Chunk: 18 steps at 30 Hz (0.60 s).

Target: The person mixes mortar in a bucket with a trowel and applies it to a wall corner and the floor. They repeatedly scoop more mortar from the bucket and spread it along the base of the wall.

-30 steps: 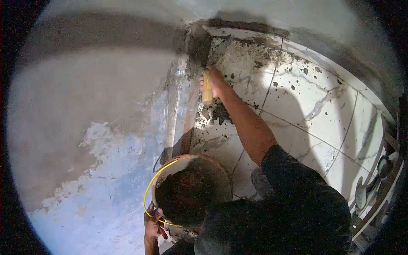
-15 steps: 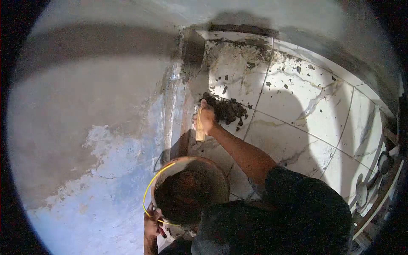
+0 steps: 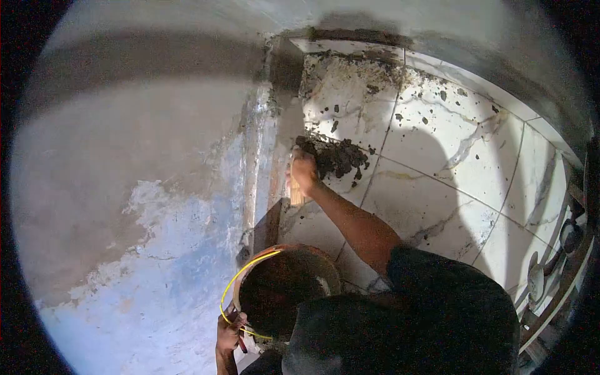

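My right hand (image 3: 304, 172) is closed around the light wooden handle (image 3: 297, 192) of a tool. Its working end is hidden by my fingers and a heap of dark, crumbly wet mortar (image 3: 340, 156) on the tiles at the foot of the wall. Below it my left hand (image 3: 231, 331) grips the near left rim of a round bucket (image 3: 328, 269), which has a thin yellow wire-like handle (image 3: 226, 290). The bucket's inside is dark, so I cannot make out how much it holds. Something small and red shows beside my left fingers.
On the left rises a wall (image 3: 125, 162) of grey plaster with peeling blue paint. White marbled floor tiles (image 3: 437, 181) with scattered dark crumbs stretch right, to another wall at the back. Metal ladle-like items (image 3: 535, 275) lie at the right edge.
The bucket and my left hand have shifted slightly right, and the bucket's mouth looks more tilted. My right hand stays at almost the same spot beside the mortar.
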Motion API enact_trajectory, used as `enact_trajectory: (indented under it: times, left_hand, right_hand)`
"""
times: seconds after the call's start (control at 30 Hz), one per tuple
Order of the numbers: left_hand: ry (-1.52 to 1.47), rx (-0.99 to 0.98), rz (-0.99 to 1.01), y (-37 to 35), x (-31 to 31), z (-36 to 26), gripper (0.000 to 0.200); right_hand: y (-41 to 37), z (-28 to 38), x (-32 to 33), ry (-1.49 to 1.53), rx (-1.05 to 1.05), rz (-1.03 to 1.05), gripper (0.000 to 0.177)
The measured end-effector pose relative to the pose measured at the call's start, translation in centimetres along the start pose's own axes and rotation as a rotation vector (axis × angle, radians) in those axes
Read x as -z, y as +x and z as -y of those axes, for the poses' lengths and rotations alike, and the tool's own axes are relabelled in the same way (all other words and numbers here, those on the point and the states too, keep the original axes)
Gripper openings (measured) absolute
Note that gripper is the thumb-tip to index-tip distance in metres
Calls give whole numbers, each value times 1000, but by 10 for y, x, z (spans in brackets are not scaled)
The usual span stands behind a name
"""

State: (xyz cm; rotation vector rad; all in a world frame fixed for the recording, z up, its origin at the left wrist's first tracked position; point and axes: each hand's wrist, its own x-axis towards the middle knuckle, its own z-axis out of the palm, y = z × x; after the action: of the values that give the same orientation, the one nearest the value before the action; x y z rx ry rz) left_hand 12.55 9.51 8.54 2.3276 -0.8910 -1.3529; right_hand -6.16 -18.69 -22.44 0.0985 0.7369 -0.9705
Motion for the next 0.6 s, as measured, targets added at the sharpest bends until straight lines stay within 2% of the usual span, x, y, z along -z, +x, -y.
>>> enact_trajectory:
  times: [0.03,0.07,0.13,0.2,0.27,0.3,0.37,0.4,0.43,0.5,0.53,0.57,0.6]
  left_hand:
    - [-2,-3,-6,-1,-2,-4,51]
    - [45,27,-13,-4,-4,-10,52]
    - [92,54,-13,-1,-5,-11,53]
    - [85,-20,6,3,0,-2,53]
    - [101,16,21,-1,-6,-15,53]
    - [123,49,31,-2,-6,-21,53]
    - [139,12,29,0,-6,-24,53]
    - [132,29,22,1,-5,-20,52]
    - [125,51,16,0,-4,-17,52]
    - [86,53,31,-2,-7,-17,52]
    - [110,45,42,-3,-8,-20,52]
    - [139,27,55,1,-7,-23,53]
    - [168,100,-6,1,1,-14,54]
  right_hand:
    - [5,6,-1,36,-120,10,49]
    - [10,7,-7,-135,-104,-139,48]
    - [-9,9,-5,-169,-37,-62,48]
    - [-15,10,-1,-199,33,4,48]
    - [13,-12,6,-63,-110,-1,50]
    - [36,-33,16,-62,-109,1,50]
    - [37,-38,7,-865,834,92,42]
    - [32,-43,11,-649,553,80,35]
    - [11,-29,-2,-651,547,76,35]
    - [-8,-12,-24,-46,142,-77,39]
    - [56,-58,19,340,-157,170,37]
    - [54,-54,16,341,-149,176,37]
    - [44,-49,10,-191,354,101,37]
